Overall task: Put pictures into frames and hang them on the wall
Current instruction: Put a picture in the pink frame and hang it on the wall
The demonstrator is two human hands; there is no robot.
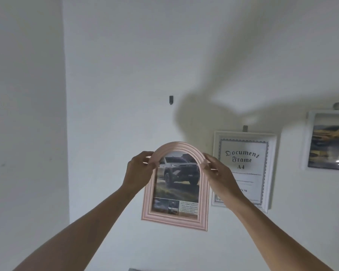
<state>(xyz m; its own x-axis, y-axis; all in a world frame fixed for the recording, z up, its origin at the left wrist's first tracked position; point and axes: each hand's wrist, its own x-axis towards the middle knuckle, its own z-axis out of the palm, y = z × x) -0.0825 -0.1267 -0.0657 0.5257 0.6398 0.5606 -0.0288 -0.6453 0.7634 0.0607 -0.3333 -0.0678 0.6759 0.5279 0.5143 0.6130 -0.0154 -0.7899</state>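
Pink arched frame (175,216) between gripping hands (179,169)

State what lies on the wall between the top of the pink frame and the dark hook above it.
Nothing: in the head view, bare white wall runs from the pink frame up to the hook. Both hands grip the frame's arch.

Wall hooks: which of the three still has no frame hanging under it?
The dark hook, upper left of the others, directly above the pink arched frame both hands hold. The two grey hooks each sit atop a hung white frame.
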